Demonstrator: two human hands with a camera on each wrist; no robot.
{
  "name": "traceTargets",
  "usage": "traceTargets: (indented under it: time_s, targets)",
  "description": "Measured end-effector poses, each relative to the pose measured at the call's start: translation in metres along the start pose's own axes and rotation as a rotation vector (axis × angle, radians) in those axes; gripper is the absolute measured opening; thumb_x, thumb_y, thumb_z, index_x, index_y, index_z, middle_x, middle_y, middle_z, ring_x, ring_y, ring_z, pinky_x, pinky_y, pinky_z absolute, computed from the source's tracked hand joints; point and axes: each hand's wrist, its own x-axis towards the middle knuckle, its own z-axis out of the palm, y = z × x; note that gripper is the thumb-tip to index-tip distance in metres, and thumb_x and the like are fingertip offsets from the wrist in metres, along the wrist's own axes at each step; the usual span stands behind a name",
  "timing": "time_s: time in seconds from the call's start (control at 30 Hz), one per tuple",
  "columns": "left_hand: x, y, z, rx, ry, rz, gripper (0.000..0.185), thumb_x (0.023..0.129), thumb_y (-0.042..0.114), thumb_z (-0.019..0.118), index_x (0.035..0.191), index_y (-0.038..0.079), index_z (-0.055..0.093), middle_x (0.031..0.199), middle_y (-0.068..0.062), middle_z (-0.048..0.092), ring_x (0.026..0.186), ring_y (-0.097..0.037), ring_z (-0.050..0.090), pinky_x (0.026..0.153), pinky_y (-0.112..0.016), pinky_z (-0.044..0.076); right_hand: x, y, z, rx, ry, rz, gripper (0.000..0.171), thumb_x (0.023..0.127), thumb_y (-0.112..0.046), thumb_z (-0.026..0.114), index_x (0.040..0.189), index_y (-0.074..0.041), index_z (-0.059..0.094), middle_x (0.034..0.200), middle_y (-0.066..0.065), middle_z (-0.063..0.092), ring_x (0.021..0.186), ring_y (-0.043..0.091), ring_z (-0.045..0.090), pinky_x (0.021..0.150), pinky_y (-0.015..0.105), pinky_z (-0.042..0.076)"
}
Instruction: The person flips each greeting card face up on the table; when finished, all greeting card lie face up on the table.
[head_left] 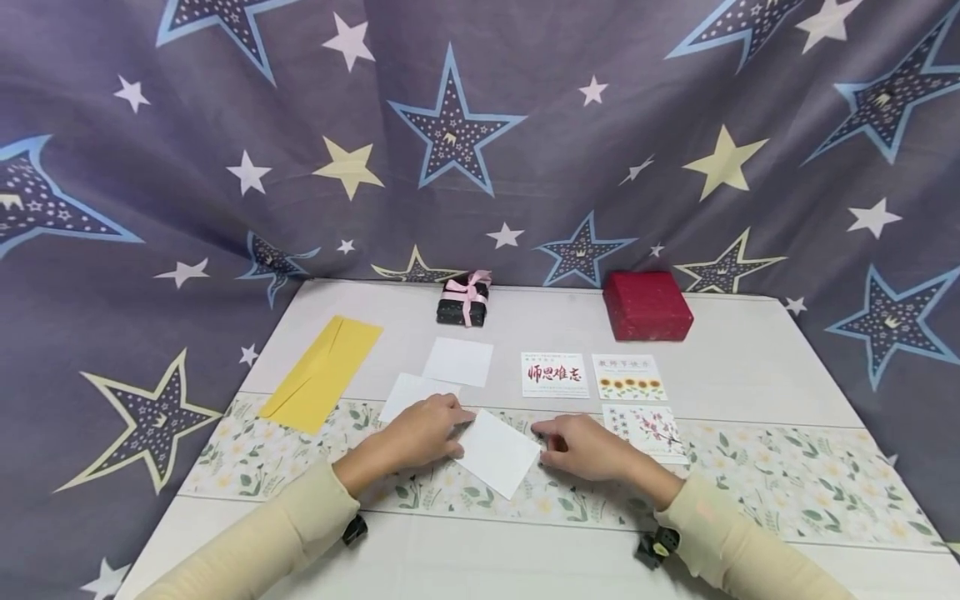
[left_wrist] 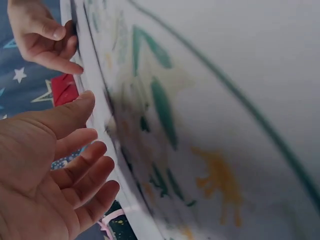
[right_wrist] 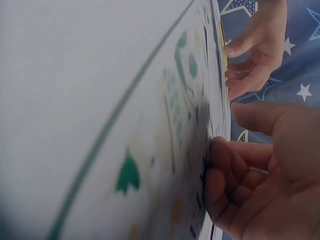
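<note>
A white card (head_left: 497, 452) is held flat near the surface's (head_left: 750, 367) front edge, between the left hand (head_left: 423, 432), fingers resting on its left corner, and the right hand (head_left: 585, 446), fingertips at its right corner.

A plain white square card (head_left: 498, 452) lies flat on the flowered strip of a table, near the front edge and turned so one corner points toward the person. Its face is blank and looks unfolded and uncreased. The left hand (head_left: 422, 432) rests on the card's upper left edge, fingers lying over it. The right hand (head_left: 587, 447) sits just beside the card's right corner, fingertips curled and touching the table at the card's edge.
</note>
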Motion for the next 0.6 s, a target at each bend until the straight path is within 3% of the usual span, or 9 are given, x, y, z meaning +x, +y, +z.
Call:
traceTargets:
  time_s: [0.13, 0.33, 0.5, 0.6]
  targets:
    - [-0.0013, -0.0016, 0.0057, 0.04, 0.023, 0.022, 0.054, 0.084, 0.032, 0.083, 0.13, 0.009, 0.07, 0.114, -0.004, 0.068, 0.104, -0.022, 0.064, 0.092, -0.039, 0.056, -0.0015, -0.0058, -0.0002, -0.028, -0.012, -0.008, 0.046, 0.092, -0.017, 0.072, 0.136, -0.003, 0.064, 0.071, -0.011, 0.055, 0.066, 0.002, 0.047, 0.065, 0.021, 0.043]
    - [0.0009, -0.003, 0.0103, 0.152, 0.06, 0.072, 0.05, 0.081, 0.038, 0.083, 0.124, 0.014, 0.074, 0.108, -0.003, 0.067, 0.099, -0.021, 0.064, 0.086, -0.037, 0.057, -0.0046, -0.0099, 0.0011, -0.051, -0.043, 0.018, 0.052, 0.094, -0.022, 0.072, 0.14, -0.003, 0.061, 0.081, -0.009, 0.054, 0.068, 0.003, 0.047, 0.062, 0.02, 0.041]
    - [0.0019, 0.0007, 0.0091, 0.306, 0.066, 0.123, 0.044, 0.081, 0.043, 0.08, 0.115, 0.016, 0.077, 0.107, -0.004, 0.067, 0.094, -0.021, 0.066, 0.079, -0.036, 0.058, -0.0054, -0.0111, 0.0043, 0.003, -0.031, 0.045, 0.051, 0.094, -0.021, 0.072, 0.139, -0.002, 0.061, 0.086, -0.007, 0.056, 0.069, 0.005, 0.05, 0.062, 0.021, 0.044]
    - [0.002, 0.0016, 0.0089, 0.343, 0.063, 0.136, 0.042, 0.082, 0.044, 0.079, 0.113, 0.016, 0.077, 0.108, -0.004, 0.067, 0.093, -0.02, 0.066, 0.077, -0.036, 0.058, -0.0049, -0.0107, 0.0065, 0.051, 0.0, 0.076, 0.046, 0.093, -0.019, 0.071, 0.136, -0.004, 0.064, 0.087, -0.005, 0.056, 0.072, 0.006, 0.051, 0.064, 0.022, 0.045]
